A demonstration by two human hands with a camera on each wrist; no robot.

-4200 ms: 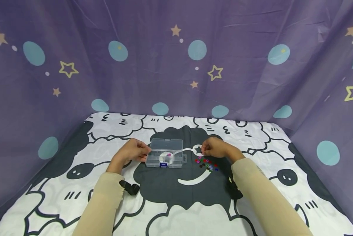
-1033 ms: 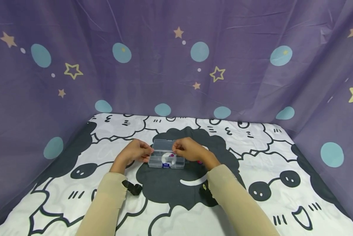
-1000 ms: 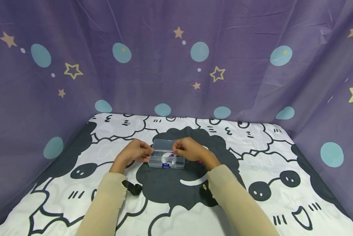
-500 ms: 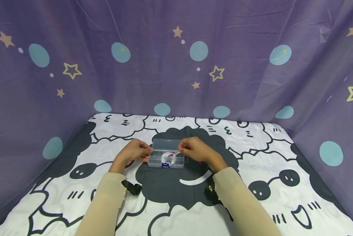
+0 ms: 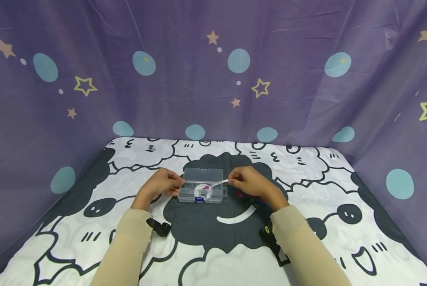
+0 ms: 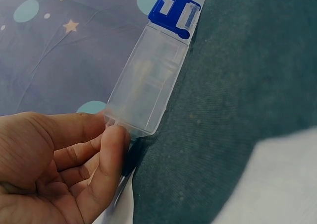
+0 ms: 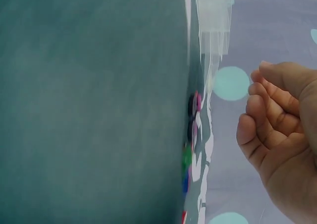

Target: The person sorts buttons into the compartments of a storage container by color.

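A clear plastic compartment box (image 5: 200,175) stands on the dark cloth patch with its lid folded back. A blue piece (image 5: 199,199) sits on its front wall, and a small pink button (image 5: 206,187) lies inside. My left hand (image 5: 162,182) pinches the box's left edge between thumb and fingertips, plain in the left wrist view. To the right of the box, my right hand (image 5: 250,183) hovers with loosely bent fingers and nothing between them. Several small coloured buttons (image 7: 186,157) lie on the cloth below it, partly hidden by that hand in the head view.
The cloth (image 5: 213,230) is printed with white and black sheep, and its white curved line is print. A purple curtain (image 5: 185,95) with stars and dots rises behind and at both sides. Black wrist camera mounts (image 5: 158,227) sit by the sleeves.
Over the last second my right hand has moved from above the box to the right, toward the loose buttons. My left hand stays at the box's left edge.
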